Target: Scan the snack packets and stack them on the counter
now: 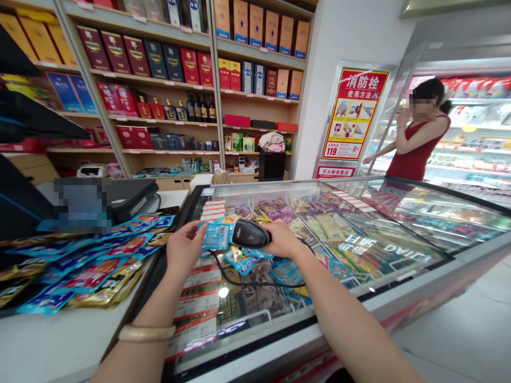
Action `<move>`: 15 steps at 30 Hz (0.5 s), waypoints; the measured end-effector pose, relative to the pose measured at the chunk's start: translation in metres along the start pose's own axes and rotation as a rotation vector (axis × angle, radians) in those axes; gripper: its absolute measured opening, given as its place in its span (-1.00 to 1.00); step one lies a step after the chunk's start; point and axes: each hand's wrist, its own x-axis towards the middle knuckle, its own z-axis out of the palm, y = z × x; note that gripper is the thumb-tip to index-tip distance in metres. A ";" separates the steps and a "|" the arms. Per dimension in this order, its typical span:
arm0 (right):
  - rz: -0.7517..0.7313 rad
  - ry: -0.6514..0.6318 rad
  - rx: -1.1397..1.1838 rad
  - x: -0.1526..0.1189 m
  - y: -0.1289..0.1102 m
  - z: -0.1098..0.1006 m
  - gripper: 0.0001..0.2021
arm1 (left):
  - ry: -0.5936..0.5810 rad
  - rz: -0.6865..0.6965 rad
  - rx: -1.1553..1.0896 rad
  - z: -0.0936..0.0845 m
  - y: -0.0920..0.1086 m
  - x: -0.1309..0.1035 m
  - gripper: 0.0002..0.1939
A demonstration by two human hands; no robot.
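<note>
Between the thumb and fingers of my left hand (pixel 184 243) is a small blue snack packet (pixel 216 237), its back with printed panel turned up. My right hand (pixel 282 239) grips a black handheld barcode scanner (pixel 250 233) whose head points left, close to the packet. From the scanner a black cable (pixel 243 283) loops down over the glass. Both hands are above the glass top of a chest freezer (pixel 339 234). Under the scanner, more blue packets (pixel 242 263) lie on the glass, partly hidden.
Snack packets in blue, red and gold (pixel 91 271) are piled on the white counter (pixel 43 346) at left, beside a dark checkout machine (pixel 136 197). Shelves of boxed bottles (pixel 159 80) stand behind. Beyond the freezer, a person in a red top (pixel 417 141) stands by a lit fridge.
</note>
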 end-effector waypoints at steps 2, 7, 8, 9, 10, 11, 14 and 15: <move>0.012 -0.006 -0.005 0.000 -0.001 -0.001 -0.84 | 0.004 -0.003 -0.004 0.000 0.000 0.000 -0.55; 0.024 -0.037 -0.008 0.000 -0.003 -0.004 -0.81 | 0.009 -0.006 -0.024 0.000 0.001 -0.001 -0.56; 0.024 -0.041 -0.008 0.000 -0.003 -0.005 -0.81 | 0.011 -0.009 -0.027 0.000 0.001 -0.001 -0.55; 0.025 -0.043 -0.008 0.000 -0.003 -0.005 -0.80 | 0.012 -0.010 -0.028 0.000 0.001 -0.001 -0.55; 0.026 -0.046 -0.008 0.000 -0.003 -0.005 -0.80 | 0.014 -0.011 -0.028 0.000 0.001 -0.001 -0.56; 0.028 -0.050 -0.008 0.000 -0.003 -0.005 -0.79 | 0.016 -0.011 -0.029 0.000 0.001 -0.001 -0.56; 0.037 -0.054 -0.004 0.000 -0.002 -0.005 -0.78 | 0.026 -0.004 -0.025 0.000 0.001 -0.001 -0.57; 0.038 -0.053 -0.001 0.000 -0.002 -0.004 -0.77 | 0.030 -0.002 -0.022 0.000 0.001 -0.001 -0.57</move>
